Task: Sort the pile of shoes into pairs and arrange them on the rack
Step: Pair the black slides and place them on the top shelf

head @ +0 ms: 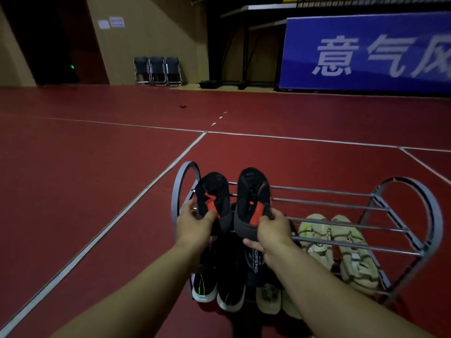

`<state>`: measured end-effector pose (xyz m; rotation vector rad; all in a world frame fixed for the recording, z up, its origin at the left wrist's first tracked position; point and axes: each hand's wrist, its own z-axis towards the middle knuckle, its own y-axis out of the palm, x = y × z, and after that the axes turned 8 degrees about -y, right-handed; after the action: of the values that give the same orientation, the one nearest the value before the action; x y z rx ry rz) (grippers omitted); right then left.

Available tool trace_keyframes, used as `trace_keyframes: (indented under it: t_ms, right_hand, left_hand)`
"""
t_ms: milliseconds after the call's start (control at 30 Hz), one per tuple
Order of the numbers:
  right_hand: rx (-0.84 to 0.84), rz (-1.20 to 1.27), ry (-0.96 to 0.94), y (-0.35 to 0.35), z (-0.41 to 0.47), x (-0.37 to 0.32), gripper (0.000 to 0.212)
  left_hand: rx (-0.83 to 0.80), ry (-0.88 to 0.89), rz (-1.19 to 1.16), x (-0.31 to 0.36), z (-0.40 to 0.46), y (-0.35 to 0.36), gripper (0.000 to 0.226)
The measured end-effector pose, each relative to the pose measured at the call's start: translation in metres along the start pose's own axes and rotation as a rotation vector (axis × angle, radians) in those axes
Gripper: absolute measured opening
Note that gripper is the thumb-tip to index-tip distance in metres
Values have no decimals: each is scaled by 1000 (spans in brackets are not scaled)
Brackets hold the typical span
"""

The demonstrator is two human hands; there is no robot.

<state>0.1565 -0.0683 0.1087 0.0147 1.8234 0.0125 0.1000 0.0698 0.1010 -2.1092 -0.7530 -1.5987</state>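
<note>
The left hand (195,224) grips one black shoe with orange accents (212,196) at its heel, fingers curled around it, and the right hand (274,230) grips the matching shoe (253,196) in the same way. Both shoes are held toe-forward above the left end of the top tier of the metal rack (380,208).

I judge the main risk is the bars: they are thin rods with gaps between, so a shoe set down crooked could tip or slip between them onto the black shoes (219,284) below. The rack looks light, and a push could shift it on the red floor (97,167).

A beige pair (339,247) already lies on a lower tier at the right.

One dark shoe under the right wrist shows letters "ORENG", the start hidden. The blue banner (366,50) carries the white characters "意气" and a third one cut off.
</note>
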Motion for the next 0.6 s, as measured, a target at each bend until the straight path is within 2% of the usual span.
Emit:
trace_keyframes:
  t_ms: [67, 233, 267, 367, 433, 533, 600]
  right_hand:
    - [-26, -28, 14, 5, 2, 3, 38]
    - [-126, -29, 30, 10, 1, -1, 48]
    - [-135, -91, 11, 11, 3, 0, 48]
    - [-211, -560, -142, 11, 3, 6, 47]
    - [-230, -706, -209, 6, 4, 7, 50]
    - [-92, -790, -337, -6, -4, -5, 52]
    - [-11, -851, -481, -14, -11, -14, 39]
  left_hand:
    - [60, 24, -53, 4, -2, -4, 47]
    - [123, 2, 139, -10, 3, -28, 46]
    - [120, -4, 152, -12, 4, -32, 47]
    - [96, 61, 274, -15, 6, -34, 51]
    - [97, 97, 412, -16, 5, -36, 52]
    - [280, 198, 688, -13, -2, -43, 44]
    - [391, 377, 746, -6, -16, -44, 30]
